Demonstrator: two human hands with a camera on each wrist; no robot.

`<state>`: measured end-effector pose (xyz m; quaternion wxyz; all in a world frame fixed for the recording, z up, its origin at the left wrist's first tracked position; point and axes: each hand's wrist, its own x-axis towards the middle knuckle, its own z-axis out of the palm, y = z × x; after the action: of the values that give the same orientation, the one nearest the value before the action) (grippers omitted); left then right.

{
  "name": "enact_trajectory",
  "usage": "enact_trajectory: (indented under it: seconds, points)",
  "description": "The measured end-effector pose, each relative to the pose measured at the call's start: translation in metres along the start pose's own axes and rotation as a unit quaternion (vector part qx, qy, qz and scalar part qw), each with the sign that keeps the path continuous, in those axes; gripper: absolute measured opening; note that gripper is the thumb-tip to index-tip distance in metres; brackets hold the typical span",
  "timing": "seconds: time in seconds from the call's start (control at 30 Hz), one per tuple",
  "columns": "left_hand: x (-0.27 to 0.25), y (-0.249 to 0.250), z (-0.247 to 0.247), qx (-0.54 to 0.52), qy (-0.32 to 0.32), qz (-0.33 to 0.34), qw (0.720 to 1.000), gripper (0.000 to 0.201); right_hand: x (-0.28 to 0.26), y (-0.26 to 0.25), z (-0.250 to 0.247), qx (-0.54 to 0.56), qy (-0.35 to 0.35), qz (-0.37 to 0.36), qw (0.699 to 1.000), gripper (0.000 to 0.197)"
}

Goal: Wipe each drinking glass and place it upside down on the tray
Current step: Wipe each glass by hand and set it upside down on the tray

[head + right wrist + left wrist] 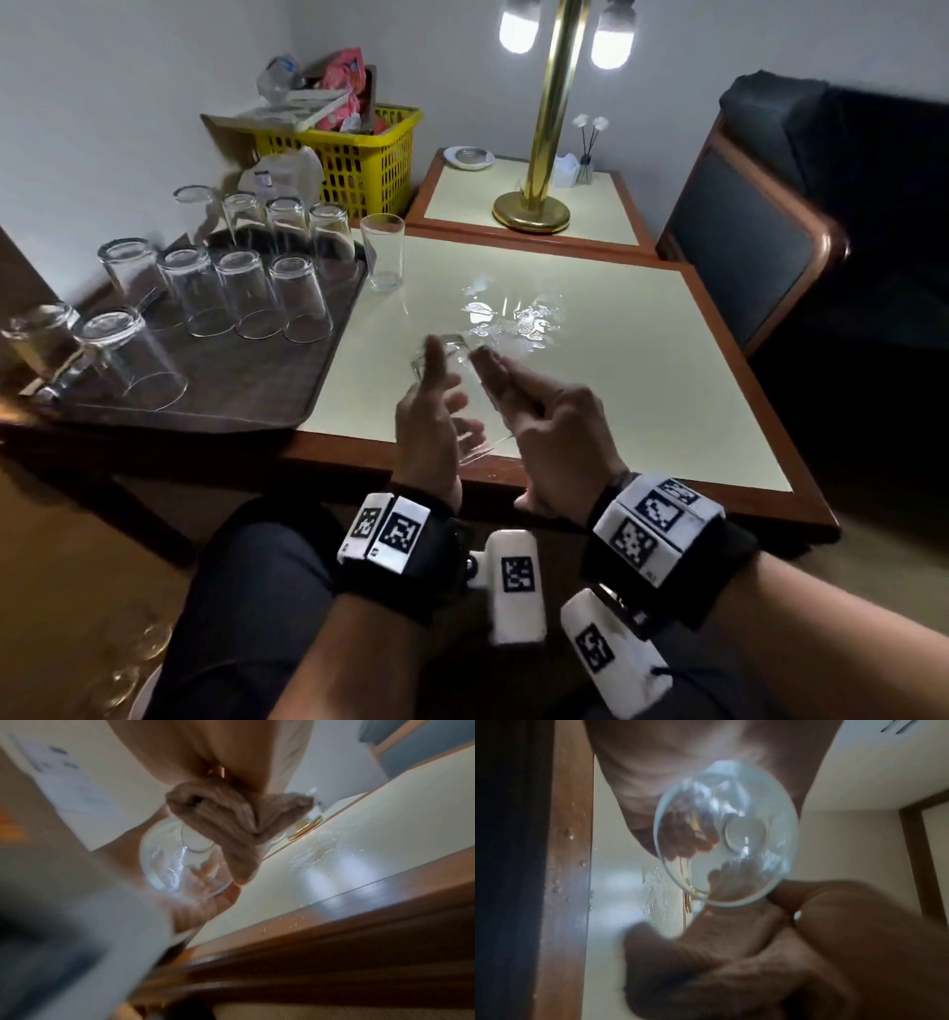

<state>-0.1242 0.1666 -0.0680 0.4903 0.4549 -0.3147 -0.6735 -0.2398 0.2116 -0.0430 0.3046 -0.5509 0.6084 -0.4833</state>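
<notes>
My left hand (441, 398) grips a clear drinking glass (470, 411) tilted above the near part of the cream table (642, 390). In the left wrist view I look into the mouth of this glass (765, 874). My right hand (531, 411) pinches a bunched tan cloth (231, 821) against the side of the glass (177, 862). On the dark tray (246, 390) at the left stand several glasses upside down (300, 298). One more glass (382, 252) stands upright on the table just right of the tray.
A wet patch (508, 318) shines on the table beyond my hands. A brass lamp (534, 205) stands on a side table behind, a yellow basket (359, 159) of clutter at the back left, a dark chair (744, 252) at the right.
</notes>
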Motion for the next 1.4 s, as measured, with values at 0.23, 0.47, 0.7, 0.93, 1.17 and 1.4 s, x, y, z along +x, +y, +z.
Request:
enact_trajectory:
  seconds: [0.23,0.47,0.7,0.93,1.17,1.4]
  points:
    - [0.000,-0.001,-0.001,0.005,-0.046,0.030,0.998,0.051,0.007,0.005,-0.003,-0.025,0.057,-0.028,0.998,0.033]
    - [-0.001,-0.001,-0.010,0.028,-0.124,-0.014,0.992,0.054,0.017,0.003,-0.001,0.019,0.088,0.020,0.996,0.033]
    - [0.000,-0.012,-0.013,-0.009,-0.096,-0.062,0.993,0.056,0.007,0.007,0.002,-0.007,0.020,-0.011,1.000,0.030]
    - [0.001,-0.014,-0.011,-0.031,-0.032,-0.046,0.998,0.076,-0.003,0.012,0.008,-0.026,-0.007,-0.050,0.998,0.033]
    - [-0.002,-0.012,-0.016,-0.034,-0.028,0.013,0.999,0.071,0.000,0.006,0.013,0.025,0.029,-0.030,0.999,0.027]
    - [-0.004,-0.005,-0.020,0.189,-0.082,0.123,0.971,0.065,0.036,-0.017,-0.012,-0.088,-0.033,-0.045,0.995,0.020]
